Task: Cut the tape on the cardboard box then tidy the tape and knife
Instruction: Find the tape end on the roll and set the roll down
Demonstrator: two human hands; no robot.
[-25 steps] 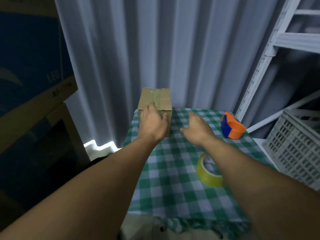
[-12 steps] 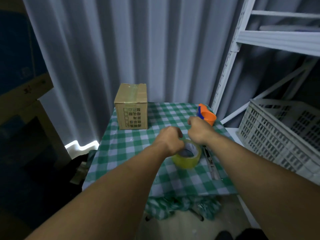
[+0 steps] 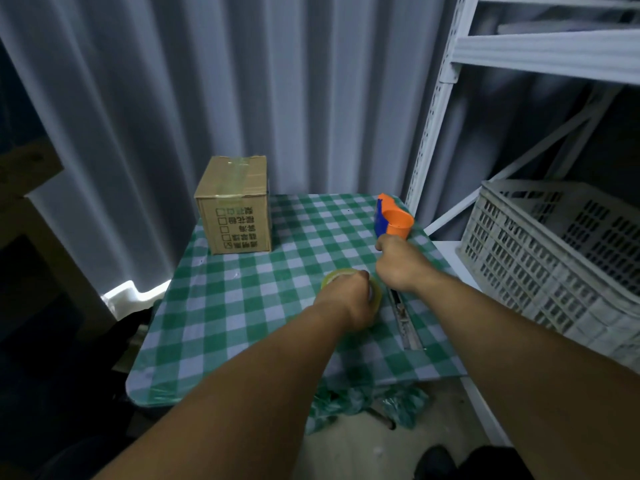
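The taped cardboard box (image 3: 235,206) stands upright at the far left of the green checked table (image 3: 242,323). A yellowish tape roll (image 3: 331,277) lies flat near the middle right, and my left hand (image 3: 346,299) is clamped over it from above. A grey utility knife (image 3: 406,322) lies flat by the table's right edge. Its far end is hidden under my right hand (image 3: 398,265), whose fingers are curled. I cannot tell whether that hand grips the knife.
An orange and blue tape dispenser (image 3: 393,220) sits at the far right corner, just beyond my right hand. A white plastic crate (image 3: 554,254) rests on a white metal rack (image 3: 433,116) to the right. Grey curtains hang behind, and dark boxes stand at the left.
A second ago my left hand was on the box. It came back to the tape roll and stays on it. My right hand moved right, over the knife's far end.
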